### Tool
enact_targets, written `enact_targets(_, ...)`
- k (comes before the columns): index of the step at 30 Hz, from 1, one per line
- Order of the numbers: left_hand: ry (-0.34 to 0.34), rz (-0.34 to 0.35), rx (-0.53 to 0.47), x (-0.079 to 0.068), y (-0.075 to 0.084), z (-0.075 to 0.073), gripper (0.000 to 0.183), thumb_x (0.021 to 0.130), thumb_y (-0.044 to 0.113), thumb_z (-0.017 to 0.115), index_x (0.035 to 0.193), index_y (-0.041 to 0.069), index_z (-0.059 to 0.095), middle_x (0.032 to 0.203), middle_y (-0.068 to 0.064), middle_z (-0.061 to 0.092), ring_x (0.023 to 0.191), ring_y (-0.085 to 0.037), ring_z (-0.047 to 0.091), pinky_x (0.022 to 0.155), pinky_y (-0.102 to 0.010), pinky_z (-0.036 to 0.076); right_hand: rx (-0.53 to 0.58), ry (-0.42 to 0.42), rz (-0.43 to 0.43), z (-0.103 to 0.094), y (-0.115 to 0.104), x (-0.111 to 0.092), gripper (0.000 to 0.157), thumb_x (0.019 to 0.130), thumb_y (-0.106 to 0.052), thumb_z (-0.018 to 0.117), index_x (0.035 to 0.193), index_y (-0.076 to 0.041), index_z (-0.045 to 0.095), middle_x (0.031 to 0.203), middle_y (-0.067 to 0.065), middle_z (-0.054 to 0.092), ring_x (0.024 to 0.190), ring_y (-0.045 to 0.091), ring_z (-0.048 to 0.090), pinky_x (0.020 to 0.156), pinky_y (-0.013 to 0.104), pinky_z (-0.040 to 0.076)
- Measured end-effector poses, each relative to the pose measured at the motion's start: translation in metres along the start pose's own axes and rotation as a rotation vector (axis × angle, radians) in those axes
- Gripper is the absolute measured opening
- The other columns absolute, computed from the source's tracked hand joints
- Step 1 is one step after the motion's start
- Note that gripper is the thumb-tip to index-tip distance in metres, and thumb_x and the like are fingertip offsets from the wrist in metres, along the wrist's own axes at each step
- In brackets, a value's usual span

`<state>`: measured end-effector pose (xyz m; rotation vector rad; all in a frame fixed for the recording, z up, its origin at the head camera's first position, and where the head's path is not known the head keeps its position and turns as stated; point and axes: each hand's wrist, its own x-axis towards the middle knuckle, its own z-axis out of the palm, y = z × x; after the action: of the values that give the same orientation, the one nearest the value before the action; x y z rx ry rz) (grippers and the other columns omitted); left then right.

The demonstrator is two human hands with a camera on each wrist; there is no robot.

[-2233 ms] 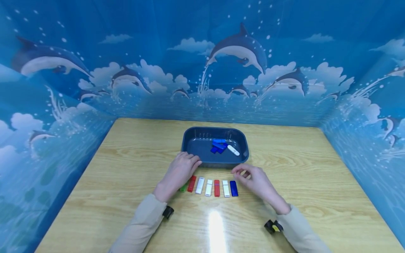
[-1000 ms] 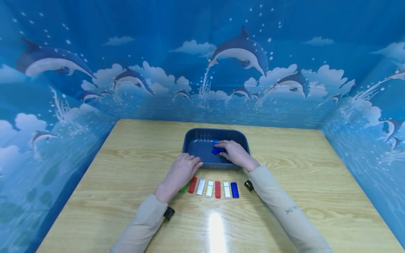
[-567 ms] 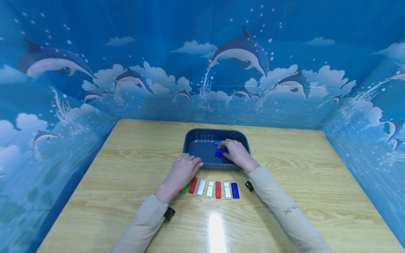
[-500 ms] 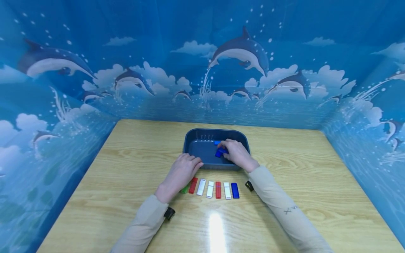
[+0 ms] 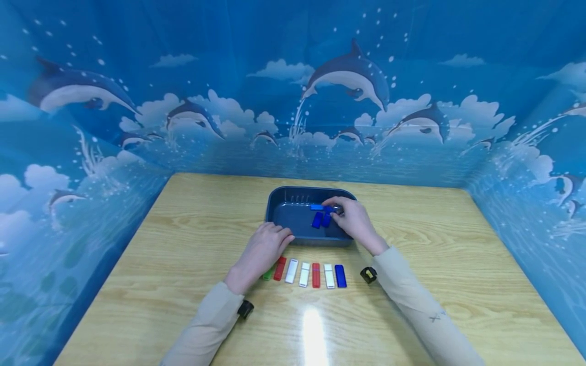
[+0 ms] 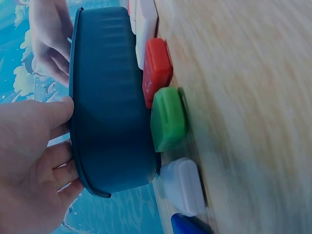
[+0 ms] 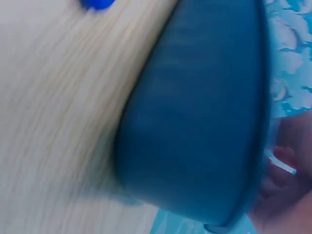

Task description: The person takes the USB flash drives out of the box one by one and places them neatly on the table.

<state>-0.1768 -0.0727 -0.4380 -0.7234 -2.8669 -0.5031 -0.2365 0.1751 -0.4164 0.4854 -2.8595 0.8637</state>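
Observation:
My left hand (image 5: 262,246) holds the near left corner of the dark blue tray (image 5: 279,239), its thumb and fingertips at the rim. Inside the tray is my right hand (image 5: 356,221), with thumb and index finger bent around a small gap. Blue USB sticks (image 5: 317,219) lie at its fingertips. A greyish-white bit shows between those fingers, and I cannot tell whether they pinch it. The right wrist view is blurred and shows the fingers (image 7: 280,183) behind the tray wall. In front of the tray, USB sticks stand in a row, among them a red one (image 5: 316,275).
The row continues with white (image 5: 304,274), blue (image 5: 341,275) and green (image 6: 168,119) sticks. Past the green one, a white stick (image 6: 183,186) and a blue stick (image 6: 189,224) are hidden by my left arm in the head view. A dolphin-print curtain (image 5: 293,147) encloses the wooden table (image 5: 206,203).
My right hand went from the table into the tray, onto the sticks, and has just shifted rightward. Blue sticks have spread apart; the white stick there no longer shows fully. My left hand stayed put.

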Motion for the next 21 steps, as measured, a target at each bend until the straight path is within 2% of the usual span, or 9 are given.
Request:
enact_targets(3,0.002,0.001,0.004,0.000,0.000,0.000,0.024,0.105,0.029,0.058,0.113,0.013,0.074,0.113,-0.005,0.074,0.114,-0.024,0.066,0.117,-0.047,0.038,0.091,0.011,0.074,-0.010,-0.004,-0.012,0.030,0.095,-0.003,0.070,0.122,-0.015,0.071,0.116,0.012,0.071,0.089,0.026,0.072,0.065,0.038,0.059)
enact_targets(7,0.001,0.000,0.005,0.000,0.001,0.000,0.024,0.105,0.029,0.058,0.113,0.013,0.074,0.112,-0.005,0.074,0.114,-0.024,0.066,0.117,-0.047,0.038,0.176,0.028,0.121,-0.022,-0.007,-0.029,0.032,0.094,-0.005,0.071,0.125,-0.013,0.070,0.114,0.013,0.071,0.087,0.025,0.072,0.062,0.033,0.059)
enact_targets(16,0.039,0.027,0.019,0.000,0.000,0.001,0.021,0.104,0.027,0.059,0.108,0.013,0.075,0.103,-0.002,0.075,0.101,-0.022,0.066,0.114,-0.046,0.042,0.295,-0.019,0.147,-0.029,-0.004,-0.071,0.034,0.092,-0.004,0.073,0.126,-0.009,0.067,0.114,0.014,0.069,0.088,0.025,0.072,0.069,0.042,0.062)
enact_targets(21,0.040,0.032,0.022,0.000,0.000,0.002,0.021,0.104,0.028,0.059,0.108,0.014,0.075,0.103,-0.002,0.075,0.099,-0.021,0.066,0.113,-0.046,0.043,0.288,-0.067,0.131,-0.024,0.002,-0.090,0.031,0.090,-0.002,0.075,0.120,-0.009,0.070,0.112,0.013,0.071,0.085,0.022,0.072,0.068,0.034,0.062)
